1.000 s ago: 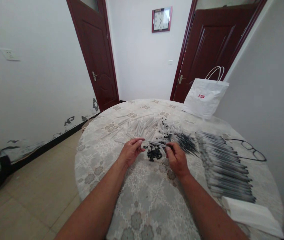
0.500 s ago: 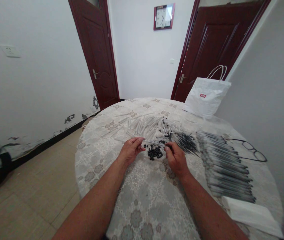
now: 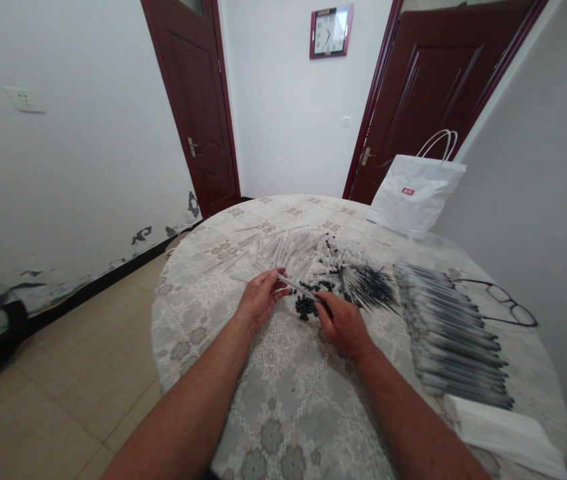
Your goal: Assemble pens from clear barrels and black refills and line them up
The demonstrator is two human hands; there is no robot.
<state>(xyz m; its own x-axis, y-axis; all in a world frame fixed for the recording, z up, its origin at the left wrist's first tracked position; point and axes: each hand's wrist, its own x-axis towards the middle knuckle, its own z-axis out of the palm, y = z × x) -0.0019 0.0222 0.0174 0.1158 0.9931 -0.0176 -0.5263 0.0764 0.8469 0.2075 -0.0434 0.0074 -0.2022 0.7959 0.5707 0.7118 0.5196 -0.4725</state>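
My left hand (image 3: 258, 301) pinches one end of a thin clear pen barrel (image 3: 296, 287), which slants down to the right over a small heap of black caps (image 3: 306, 307). My right hand (image 3: 339, 322) is closed at the heap's right edge, fingertips down among the caps; what it grips is too small to name. Behind the hands lie a pile of white tubes (image 3: 288, 250) and a fan of black refills (image 3: 370, 285). All rests on a round table with a patterned cloth (image 3: 283, 400).
A long row of assembled pens (image 3: 450, 333) lies at the right, with spectacles (image 3: 506, 301) beyond and a white packet (image 3: 506, 433) at the near right edge. A white paper bag (image 3: 416, 193) stands at the far edge. Two dark red doors and a wall clock are behind.
My right hand has slid left and down from the barrel's end onto the heap of black caps. The left hand keeps the barrel, now tilted more.
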